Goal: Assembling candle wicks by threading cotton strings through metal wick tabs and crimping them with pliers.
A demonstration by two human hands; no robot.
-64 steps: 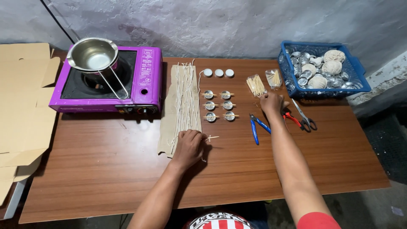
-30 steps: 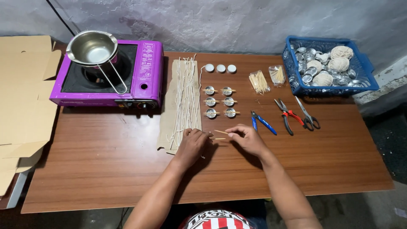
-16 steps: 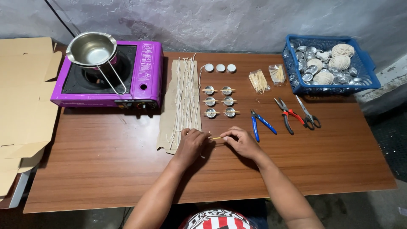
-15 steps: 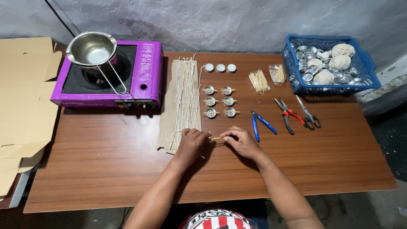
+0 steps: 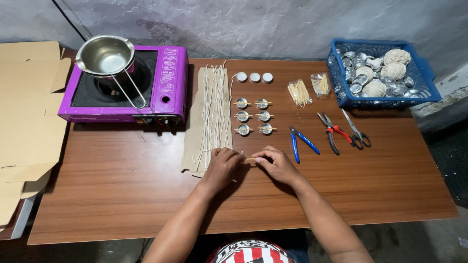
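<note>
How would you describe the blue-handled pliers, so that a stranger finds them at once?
Start at the blue basket in the table's far right corner and come toward the person. Three hand tools lie in a row there; the blue-handled pliers are the leftmost, closest to the right hand. The red-handled pliers and the scissors lie further right.

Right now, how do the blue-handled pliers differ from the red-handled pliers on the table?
The blue-handled pliers lie nearer the right hand; the red-handled pliers lie farther right, beside the scissors. The blue-handled pliers have plain blue grips; the red-handled pliers have red and black grips. Both lie flat on the wooden table, untouched, handles spread apart.
</note>
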